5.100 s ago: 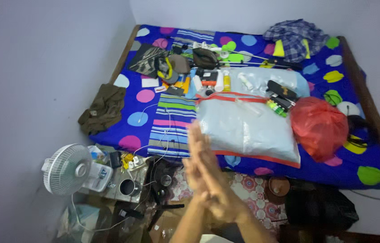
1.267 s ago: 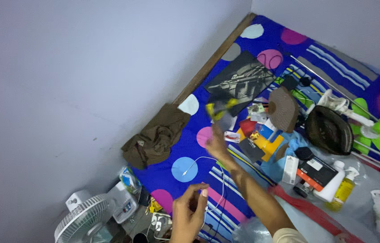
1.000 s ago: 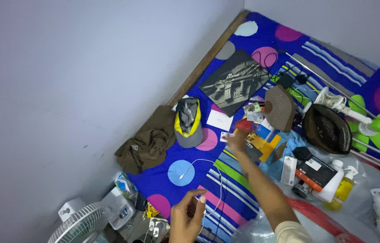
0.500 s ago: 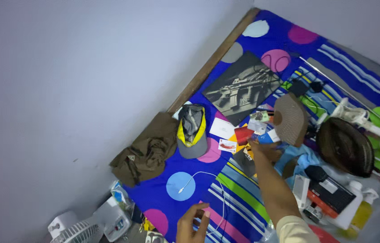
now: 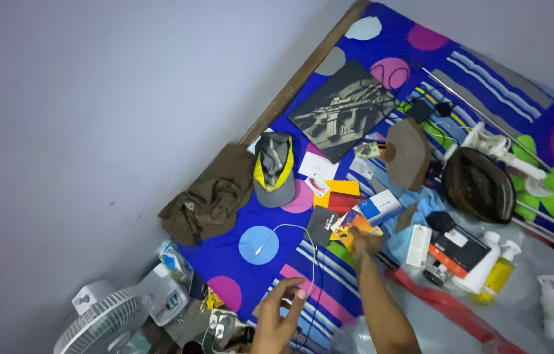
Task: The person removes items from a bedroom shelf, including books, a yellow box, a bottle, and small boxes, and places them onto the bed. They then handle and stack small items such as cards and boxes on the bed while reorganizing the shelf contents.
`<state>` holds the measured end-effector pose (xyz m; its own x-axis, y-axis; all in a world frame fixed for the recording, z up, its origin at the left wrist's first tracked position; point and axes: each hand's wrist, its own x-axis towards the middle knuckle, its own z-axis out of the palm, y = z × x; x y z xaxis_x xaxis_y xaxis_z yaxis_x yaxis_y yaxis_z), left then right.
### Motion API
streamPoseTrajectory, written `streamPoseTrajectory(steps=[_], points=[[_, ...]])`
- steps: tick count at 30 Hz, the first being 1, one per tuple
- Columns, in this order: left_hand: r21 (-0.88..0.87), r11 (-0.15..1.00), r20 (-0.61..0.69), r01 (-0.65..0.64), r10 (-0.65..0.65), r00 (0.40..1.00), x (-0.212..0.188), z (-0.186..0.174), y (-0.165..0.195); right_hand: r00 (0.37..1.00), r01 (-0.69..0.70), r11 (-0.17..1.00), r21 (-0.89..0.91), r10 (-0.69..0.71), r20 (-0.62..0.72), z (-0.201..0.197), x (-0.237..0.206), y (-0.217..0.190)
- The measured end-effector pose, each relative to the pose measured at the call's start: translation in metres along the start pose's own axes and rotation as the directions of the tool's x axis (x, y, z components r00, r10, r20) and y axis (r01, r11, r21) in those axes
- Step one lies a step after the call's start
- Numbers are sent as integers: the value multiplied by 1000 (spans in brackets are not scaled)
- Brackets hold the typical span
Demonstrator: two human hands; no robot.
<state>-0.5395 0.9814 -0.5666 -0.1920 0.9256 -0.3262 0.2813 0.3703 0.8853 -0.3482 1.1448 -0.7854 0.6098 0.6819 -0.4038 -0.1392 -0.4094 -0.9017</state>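
Touching right hand (image 5: 363,241): orange card (image 5: 354,227).

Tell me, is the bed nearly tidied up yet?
Not nearly. Looks done: the grey and yellow cap and brown cloth lie apart by the bed's edge. In hand: the right hand pinches an orange packet; the left hand hovers open by the white cable. Left: cards, boxes and bottles lie jumbled across the blanket.

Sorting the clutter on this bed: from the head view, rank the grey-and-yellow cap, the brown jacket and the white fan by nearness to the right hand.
From the right hand:
1. Grey-and-yellow cap, up-left on the bed.
2. Brown jacket, farther left by the wall.
3. White fan, lower left, off the bed.
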Motion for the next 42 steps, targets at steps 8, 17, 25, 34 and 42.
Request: streamPoseTrajectory(steps=[8,17,25,34,42], points=[[40,999,84,-24,20,996,-73,-25,49,998,37,808,-588,-58,-17,-90,-59,-7],[39,968,205,-249,236,950,-175,-62,56,938,346,920,-185,-331,108,-182,-137,-49],[-36,919,192,-392,391,900,-265,-110,38,853,467,826,-316,-515,-84,-225,-217,-103],[-65,904,237,-422,425,874,-334,-150,25,976,186,833,521,-217,-2,-267,-266,-153],[-262,938,301,-228,304,904,-323,-124,-9,848,243,655,716,-501,171,-315,-293,-135]])
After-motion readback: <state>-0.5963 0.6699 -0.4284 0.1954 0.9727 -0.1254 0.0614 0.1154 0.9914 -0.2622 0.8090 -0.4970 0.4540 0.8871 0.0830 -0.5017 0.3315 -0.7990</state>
